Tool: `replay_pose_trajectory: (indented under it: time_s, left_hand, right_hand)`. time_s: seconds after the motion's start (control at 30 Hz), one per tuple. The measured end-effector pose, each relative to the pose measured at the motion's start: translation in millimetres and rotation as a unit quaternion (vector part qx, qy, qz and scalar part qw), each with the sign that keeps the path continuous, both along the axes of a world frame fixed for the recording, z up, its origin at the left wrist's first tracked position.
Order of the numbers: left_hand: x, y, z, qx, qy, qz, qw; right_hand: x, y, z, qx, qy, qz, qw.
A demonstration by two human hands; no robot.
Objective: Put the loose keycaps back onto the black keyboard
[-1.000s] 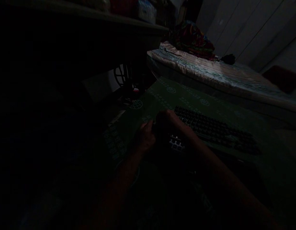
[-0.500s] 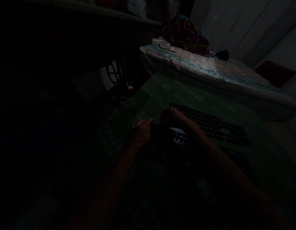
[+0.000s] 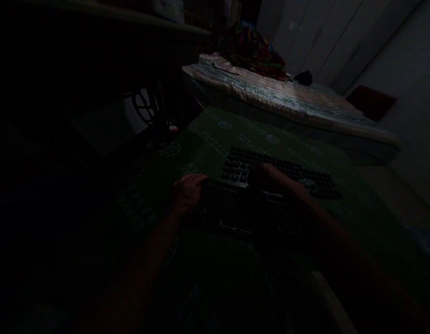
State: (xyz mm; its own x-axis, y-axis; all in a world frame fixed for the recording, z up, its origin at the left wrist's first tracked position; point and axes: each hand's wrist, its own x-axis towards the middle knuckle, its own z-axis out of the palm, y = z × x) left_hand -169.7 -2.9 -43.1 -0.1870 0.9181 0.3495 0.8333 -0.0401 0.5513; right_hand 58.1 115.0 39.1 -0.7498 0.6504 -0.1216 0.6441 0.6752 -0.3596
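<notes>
A black keyboard (image 3: 220,204) lies across the middle of the head view, its details largely lost in the dark. My left hand (image 3: 187,192) grips its left end, fingers closed over the far corner. Over the far edge of the keyboard, near the middle, is my right hand (image 3: 276,180) with its fingers curled together. Whatever may be between those fingers is too dark to make out. Just beyond the keyboard, rows of loose black keycaps (image 3: 237,169) are spread out, partly covered by my right hand.
A green printed sheet (image 3: 201,139) lies beneath everything. Behind it stands a bed (image 3: 288,104) with a patterned cover and a red floral cloth heap (image 3: 253,53). A dark table (image 3: 138,28) with a spoked wheel (image 3: 143,106) below it is at left.
My right hand has moved right along the keyboard, away from my left hand, uncovering the left keycaps. The view has shifted, so the surroundings sit further left. My left hand still grips the keyboard.
</notes>
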Motion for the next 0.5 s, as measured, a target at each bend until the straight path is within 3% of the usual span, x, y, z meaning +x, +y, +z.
replay_pose_trajectory:
  time_s: [0.2,0.5]
  left_hand:
    - [-2.1,2.4,0.1,0.002,-0.013,0.008,1.000]
    - [-4.1,3.5,2.7,-0.011,-0.033,0.009,0.999]
  right_hand:
    - [43.2,-2.8,6.1,-0.017,-0.014,-0.032,0.999]
    - [109.2,14.4,-10.0,-0.005,-0.025,-0.072,0.997]
